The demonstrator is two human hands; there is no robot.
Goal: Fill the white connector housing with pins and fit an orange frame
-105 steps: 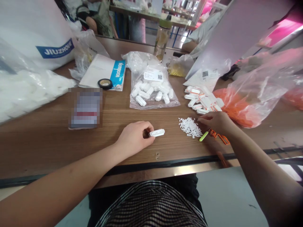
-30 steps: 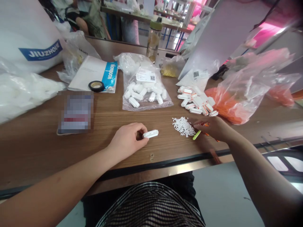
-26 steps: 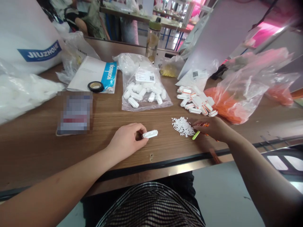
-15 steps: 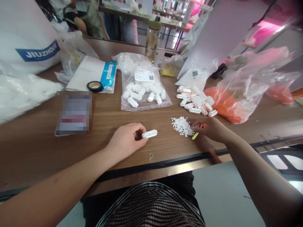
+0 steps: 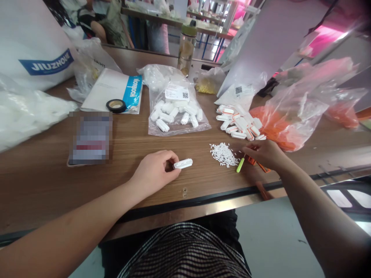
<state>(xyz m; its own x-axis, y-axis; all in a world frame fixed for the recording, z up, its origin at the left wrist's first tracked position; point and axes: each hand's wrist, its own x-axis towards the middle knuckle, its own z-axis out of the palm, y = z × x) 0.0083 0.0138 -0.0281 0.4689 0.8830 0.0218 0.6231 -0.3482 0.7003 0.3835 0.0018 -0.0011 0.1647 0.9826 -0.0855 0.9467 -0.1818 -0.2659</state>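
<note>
My left hand point(image 5: 158, 170) pinches one end of a white plastic connector housing point(image 5: 183, 163), which has rows of small holes, just above the table. Over to the right, the fingers of my right hand point(image 5: 262, 151) are drawn together, and what is between them, if anything, is hidden. Beneath its fingertips lies a small tool with a yellow-green handle point(image 5: 240, 165) and a thin shaft. Orange plastic strips point(image 5: 263, 167) lie partly under that hand. A pile of tiny white plugs point(image 5: 223, 154) is spread between the two hands.
Orange-and-white connector housings point(image 5: 239, 122) are heaped beside a bag of orange parts point(image 5: 284, 127). A clear bag of white housings point(image 5: 179, 110) lies mid-table. Tape point(image 5: 116, 105) rests on a notebook point(image 5: 107, 88), with a phone point(image 5: 90, 139) nearby. A bottle point(image 5: 187, 50) stands behind.
My right hand has shifted right and slightly away, off the edge of the plug pile. More of the green-handled tool and the orange strips now shows. The left hand has stayed still.
</note>
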